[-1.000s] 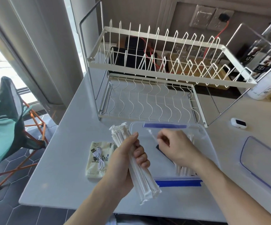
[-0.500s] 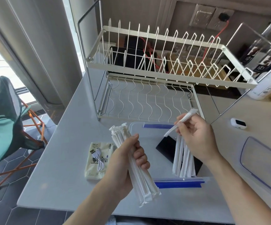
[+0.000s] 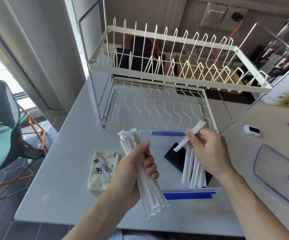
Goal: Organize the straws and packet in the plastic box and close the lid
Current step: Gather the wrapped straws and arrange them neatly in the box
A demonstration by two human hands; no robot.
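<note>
My left hand (image 3: pixel 136 172) grips a bundle of white paper-wrapped straws (image 3: pixel 146 181), held slanted above the table. My right hand (image 3: pixel 207 153) pinches a single wrapped straw (image 3: pixel 190 137) over the clear plastic box (image 3: pixel 188 194) with blue clips. Several wrapped straws (image 3: pixel 192 170) lie in the box beside a black flat item (image 3: pixel 174 156). A cream packet (image 3: pixel 103 168) with a white USB cable on it lies on the table left of the box. The clear lid (image 3: pixel 278 172) with blue trim rests to the right.
A white two-tier wire dish rack (image 3: pixel 159 70) stands behind the box. A small white device (image 3: pixel 252 129) and bottles (image 3: pixel 285 87) sit at the right. A green folding chair (image 3: pixel 0 129) stands off the table's left edge.
My right hand pulled one straw from the bundle, lifted it over the box's right side, and now tilts it slightly lower. The left hand keeps the bundle in place.
</note>
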